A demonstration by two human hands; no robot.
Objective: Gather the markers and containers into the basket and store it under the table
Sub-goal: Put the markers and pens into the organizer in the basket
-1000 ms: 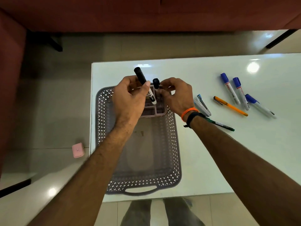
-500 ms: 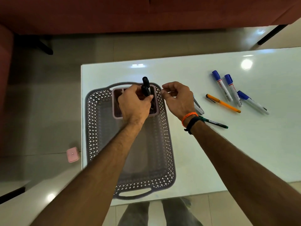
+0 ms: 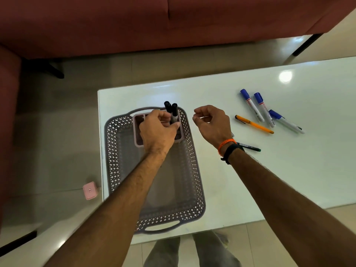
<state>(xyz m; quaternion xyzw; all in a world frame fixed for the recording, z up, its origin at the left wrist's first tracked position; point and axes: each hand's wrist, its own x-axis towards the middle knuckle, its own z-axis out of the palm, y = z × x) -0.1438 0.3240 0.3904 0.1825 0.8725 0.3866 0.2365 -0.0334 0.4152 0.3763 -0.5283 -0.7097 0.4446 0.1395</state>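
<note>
A: Currently at the loading step. Basket sits on the table at its left end, with a pink organiser in its far end; two black markers stand upright in the organiser's right compartment.

B: Hands?

A: Left hand is over the organiser, fingers curled, thumb beside the markers; whether it grips them or the organiser wall, I cannot tell. Right hand hovers just right of the basket, fingers loosely curled, holding nothing.

B: Next move?

A: Judged: right hand reaches to the loose items, namely three blue-capped markers, an orange pen and a green-tipped pen, all well apart from the basket. Storing the basket under the table comes last.

B: Any writing?

A: Printed labels on the marker barrels, too small to read.
</note>
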